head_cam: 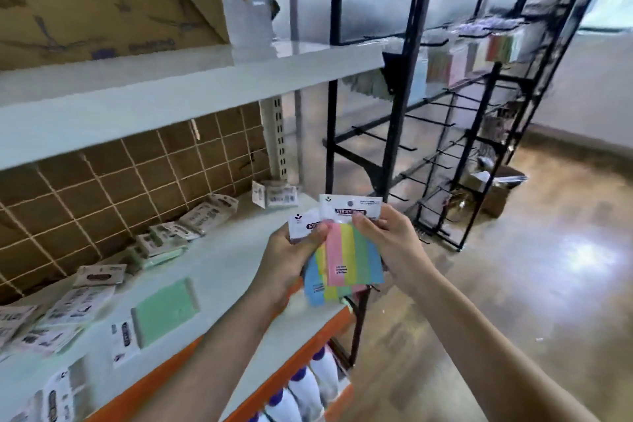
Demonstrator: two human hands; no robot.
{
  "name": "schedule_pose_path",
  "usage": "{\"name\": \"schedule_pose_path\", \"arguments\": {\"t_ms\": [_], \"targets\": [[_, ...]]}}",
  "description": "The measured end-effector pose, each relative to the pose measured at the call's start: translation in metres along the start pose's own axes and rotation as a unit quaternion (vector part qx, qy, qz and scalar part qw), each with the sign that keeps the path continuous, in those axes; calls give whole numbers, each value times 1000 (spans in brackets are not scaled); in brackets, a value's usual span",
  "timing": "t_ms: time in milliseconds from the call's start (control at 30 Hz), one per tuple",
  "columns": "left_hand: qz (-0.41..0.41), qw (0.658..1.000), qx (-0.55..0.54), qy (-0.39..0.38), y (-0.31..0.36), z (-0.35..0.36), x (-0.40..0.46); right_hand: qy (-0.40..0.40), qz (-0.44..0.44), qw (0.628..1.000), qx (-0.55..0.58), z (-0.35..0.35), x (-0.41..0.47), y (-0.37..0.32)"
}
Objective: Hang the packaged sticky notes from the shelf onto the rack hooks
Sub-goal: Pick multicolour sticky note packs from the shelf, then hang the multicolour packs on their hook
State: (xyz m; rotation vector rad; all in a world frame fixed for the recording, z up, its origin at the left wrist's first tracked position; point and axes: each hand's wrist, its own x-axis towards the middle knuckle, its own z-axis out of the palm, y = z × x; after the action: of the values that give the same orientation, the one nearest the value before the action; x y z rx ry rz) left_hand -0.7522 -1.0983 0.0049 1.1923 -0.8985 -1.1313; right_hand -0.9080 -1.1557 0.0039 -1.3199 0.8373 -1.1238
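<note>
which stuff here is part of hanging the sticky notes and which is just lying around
Job:
front sticky notes pack, right hand
second pack, left hand
green pack on shelf
black hook rack

Lying about:
cardboard box on the upper shelf
white bottles below
open box on the floor

Two hands show at centre frame, the left hand (291,250) and the right hand (383,233), and between them they hold two striped packs (352,257), one in front of the other. One green pack (164,310) lies face up on the shelf (222,264) at lower left. The other packets along the shelf are too blurred to count. One black rack (445,113) stands at right. At least three white bottles (308,387) sit below the shelf.
</note>
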Motion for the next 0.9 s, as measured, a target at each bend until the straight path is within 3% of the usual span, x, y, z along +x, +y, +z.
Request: {"name": "schedule_pose_path", "arguments": {"t_ms": [500,900], "targets": [[59,994,93,-22,-15,268,104,107,-80,985,-110,-275,47,-67],[124,983,121,-68,-13,414,246,199,-72,968,-134,-411,152,-77]]}}
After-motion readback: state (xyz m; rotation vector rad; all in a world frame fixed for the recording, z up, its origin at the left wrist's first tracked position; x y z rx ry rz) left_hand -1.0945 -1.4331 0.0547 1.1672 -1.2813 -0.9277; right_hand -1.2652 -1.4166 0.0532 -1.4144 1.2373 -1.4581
